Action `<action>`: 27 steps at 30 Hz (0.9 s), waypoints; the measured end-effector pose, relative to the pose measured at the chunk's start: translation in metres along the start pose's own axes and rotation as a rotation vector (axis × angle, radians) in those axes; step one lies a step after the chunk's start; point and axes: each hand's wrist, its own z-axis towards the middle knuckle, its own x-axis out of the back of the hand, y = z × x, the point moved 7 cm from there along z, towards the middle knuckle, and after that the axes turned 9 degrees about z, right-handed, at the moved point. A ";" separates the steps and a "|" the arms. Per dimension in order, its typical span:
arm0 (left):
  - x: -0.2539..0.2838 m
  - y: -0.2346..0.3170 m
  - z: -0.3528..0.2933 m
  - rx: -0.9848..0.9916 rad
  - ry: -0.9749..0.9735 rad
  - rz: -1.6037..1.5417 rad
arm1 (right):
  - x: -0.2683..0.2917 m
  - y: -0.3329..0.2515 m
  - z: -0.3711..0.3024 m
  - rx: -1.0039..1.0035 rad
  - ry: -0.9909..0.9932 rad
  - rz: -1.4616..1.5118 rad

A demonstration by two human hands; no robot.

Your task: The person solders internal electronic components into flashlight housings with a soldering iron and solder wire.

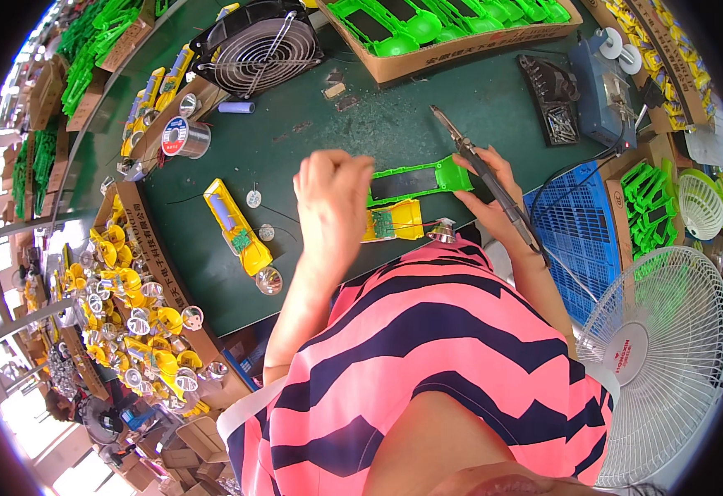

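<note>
My right hand (498, 194) grips a soldering iron (483, 171), its tip pointing up and left. The fingers of that hand also reach the right end of a green plastic housing (442, 175) with a dark panel. My left hand (328, 202) is closed, fingertips curled together above the housing's left end; what it holds, if anything, is hidden. Just below lies a yellow flashlight half-shell (407, 220) with a green circuit board (384, 221), wired to a silver reflector (442, 232). Left of my left hand rests another yellow half-shell (251, 255) with a purple battery and board.
A solder spool (185, 137), a loose purple battery (237, 107) and a metal-grilled fan (262, 59) stand at the back left. A box of green housings (469, 43) is behind. A blue soldering station (601, 95), blue crate (572, 223) and white fan (659, 355) occupy the right.
</note>
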 end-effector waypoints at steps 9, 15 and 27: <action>-0.033 0.027 -0.029 -0.301 -0.070 0.106 | -0.003 -0.002 0.007 -0.088 -0.022 0.003; -0.033 0.023 -0.040 -0.260 -0.024 -0.114 | -0.008 -0.003 0.007 -0.029 -0.013 -0.008; -0.060 -0.003 -0.026 0.005 -0.259 0.016 | -0.013 -0.022 0.021 0.128 -0.142 0.012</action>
